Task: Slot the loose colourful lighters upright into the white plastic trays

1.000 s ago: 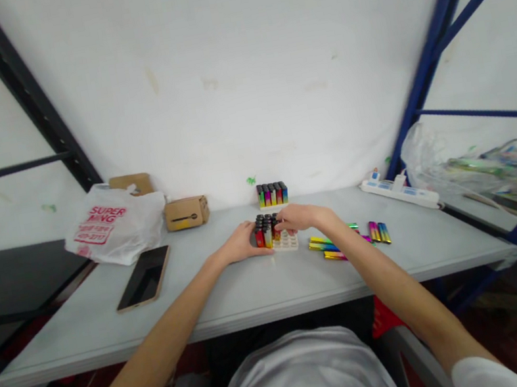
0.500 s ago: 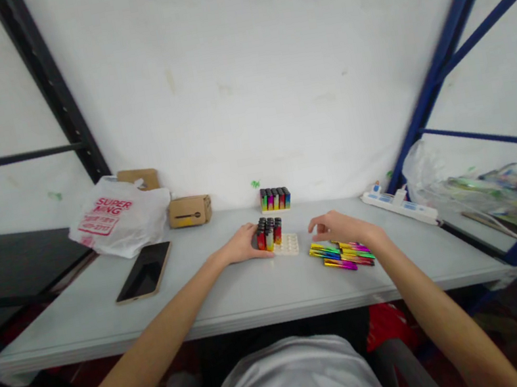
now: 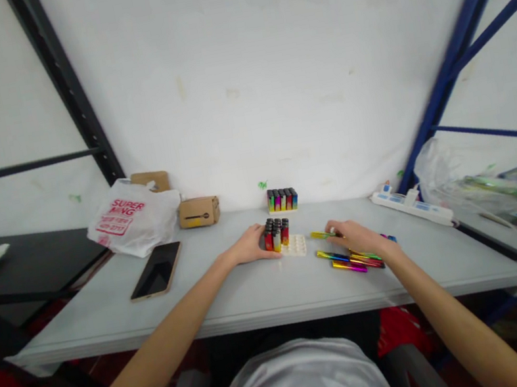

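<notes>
The left hand (image 3: 248,247) curls around upright lighters (image 3: 274,239) filling part of a pale tray (image 3: 296,247); slots toward the right hand (image 3: 353,235) are bare. Half a second ago hovering with nothing, the right hand now pinches a yellow lighter (image 3: 318,235). Loose lighters (image 3: 350,266) lie just nearer the body. Beyond both hands, packed lighters (image 3: 282,200) stand on the desk (image 3: 237,297).

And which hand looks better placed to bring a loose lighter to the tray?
Probably the right hand: it is at a yellow lighter, and the bare slots of the tray are on its side. The left hand is at the standing lighters, on the tray's other side.
</notes>
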A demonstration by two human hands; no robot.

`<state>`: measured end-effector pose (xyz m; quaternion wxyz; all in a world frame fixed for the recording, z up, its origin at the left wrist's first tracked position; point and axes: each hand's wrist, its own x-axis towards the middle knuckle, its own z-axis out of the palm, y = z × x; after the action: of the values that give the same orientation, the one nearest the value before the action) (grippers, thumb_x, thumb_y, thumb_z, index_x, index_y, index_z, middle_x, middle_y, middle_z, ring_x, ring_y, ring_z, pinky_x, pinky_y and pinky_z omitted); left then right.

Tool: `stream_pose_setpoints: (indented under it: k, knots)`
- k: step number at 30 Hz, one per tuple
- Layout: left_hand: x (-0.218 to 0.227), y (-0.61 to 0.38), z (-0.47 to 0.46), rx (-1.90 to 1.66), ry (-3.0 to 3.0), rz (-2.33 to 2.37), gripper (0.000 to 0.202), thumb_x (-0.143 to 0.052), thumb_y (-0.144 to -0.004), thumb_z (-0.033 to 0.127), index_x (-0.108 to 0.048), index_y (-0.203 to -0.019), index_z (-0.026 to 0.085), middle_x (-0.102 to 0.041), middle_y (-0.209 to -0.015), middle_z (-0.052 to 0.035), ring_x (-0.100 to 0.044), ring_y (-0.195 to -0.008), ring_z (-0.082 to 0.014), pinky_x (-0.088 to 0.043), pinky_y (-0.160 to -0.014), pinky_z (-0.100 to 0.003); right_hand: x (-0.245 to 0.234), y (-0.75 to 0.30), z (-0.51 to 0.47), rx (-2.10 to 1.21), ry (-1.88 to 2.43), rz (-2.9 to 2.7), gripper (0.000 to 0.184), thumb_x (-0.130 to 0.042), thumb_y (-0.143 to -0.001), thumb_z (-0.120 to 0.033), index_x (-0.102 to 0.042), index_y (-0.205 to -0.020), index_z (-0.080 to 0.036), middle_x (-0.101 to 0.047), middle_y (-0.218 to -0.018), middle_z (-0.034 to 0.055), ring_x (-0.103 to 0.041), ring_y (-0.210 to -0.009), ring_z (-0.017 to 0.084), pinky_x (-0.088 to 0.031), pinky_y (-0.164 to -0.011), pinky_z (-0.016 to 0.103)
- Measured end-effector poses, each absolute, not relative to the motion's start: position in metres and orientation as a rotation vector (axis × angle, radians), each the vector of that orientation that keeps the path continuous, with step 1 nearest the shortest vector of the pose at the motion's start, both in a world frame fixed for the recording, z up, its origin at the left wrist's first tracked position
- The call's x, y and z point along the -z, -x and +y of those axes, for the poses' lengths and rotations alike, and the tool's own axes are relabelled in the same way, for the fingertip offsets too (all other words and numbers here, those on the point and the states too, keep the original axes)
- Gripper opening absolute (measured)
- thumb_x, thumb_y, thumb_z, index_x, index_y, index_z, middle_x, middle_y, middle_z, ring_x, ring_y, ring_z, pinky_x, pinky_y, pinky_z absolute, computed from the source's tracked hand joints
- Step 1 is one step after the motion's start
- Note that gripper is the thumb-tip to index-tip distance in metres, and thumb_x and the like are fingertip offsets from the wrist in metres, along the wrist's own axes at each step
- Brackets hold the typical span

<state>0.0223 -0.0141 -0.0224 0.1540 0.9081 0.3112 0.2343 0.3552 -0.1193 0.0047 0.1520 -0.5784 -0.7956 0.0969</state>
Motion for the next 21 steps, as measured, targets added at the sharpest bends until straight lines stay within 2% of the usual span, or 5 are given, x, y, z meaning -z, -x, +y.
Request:
stream_pose_setpoints:
  k: [3,8,12,17,21]
  knots:
    - [0.023,-0.022,-0.013,-0.677,-2.620,0.895,0.081,-0.077,-0.060,0.075,-0.065,-0.113,0.016,-0.064,-0.109,-0.0107,-0.059,-0.101,-0.0321,-0.049,-0.094,-0.041,-0.008,-0.355,-0.107,-0.423,1.471,-2.033,0.036,-0.051,-0.095,-0.046,-0.062,-0.115,-0.018,-0.067,-0.069,0.0012,-0.057,-0.055,0.014,-0.043,-0.059,0.026]
    - [0.025,-0.022,-0.012,-0.677,-2.620,0.901,0.079,-0.077,-0.060,0.075,-0.065,-0.111,0.016,-0.063,-0.104,-0.0095,-0.059,-0.098,-0.0311,-0.049,-0.091,-0.041,-0.014,-0.343,-0.076,-0.493,1.209,-1.658,0.045,-0.063,-0.085,-0.058,-0.070,-0.097,-0.016,-0.052,-0.055,-0.0029,-0.046,-0.053,0.013,-0.039,-0.054,0.026]
    - [0.026,-0.022,-0.011,-0.679,-2.617,0.876,0.081,-0.077,-0.061,0.074,-0.064,-0.114,0.015,-0.062,-0.107,-0.0107,-0.059,-0.101,-0.0315,-0.048,-0.094,-0.042,-0.014,-0.321,-0.057,-0.643,1.071,-1.418,0.044,-0.065,-0.082,-0.061,-0.068,-0.087,-0.018,-0.054,-0.063,-0.0018,-0.048,-0.060,0.012,-0.043,-0.059,0.025]
    - [0.027,-0.022,-0.010,-0.677,-2.606,0.886,0.082,-0.078,-0.060,0.073,-0.064,-0.118,0.017,-0.062,-0.107,-0.0094,-0.058,-0.101,-0.0315,-0.049,-0.094,-0.042,-0.006,-0.290,-0.062,-1.043,0.850,-1.225,0.042,-0.064,-0.082,-0.064,-0.055,-0.092,-0.025,-0.060,-0.078,-0.0015,-0.057,-0.063,0.013,-0.050,-0.063,0.028]
    - [0.027,-0.023,-0.010,-0.672,-2.611,0.884,0.085,-0.078,-0.061,0.073,-0.062,-0.121,0.016,-0.062,-0.108,-0.0104,-0.058,-0.102,-0.0318,-0.048,-0.095,-0.043,0.001,-0.272,-0.074,-1.174,0.783,-1.194,0.040,-0.061,-0.085,-0.064,-0.049,-0.099,-0.028,-0.043,-0.060,-0.0088,-0.037,-0.043,0.008,-0.034,-0.043,0.019]
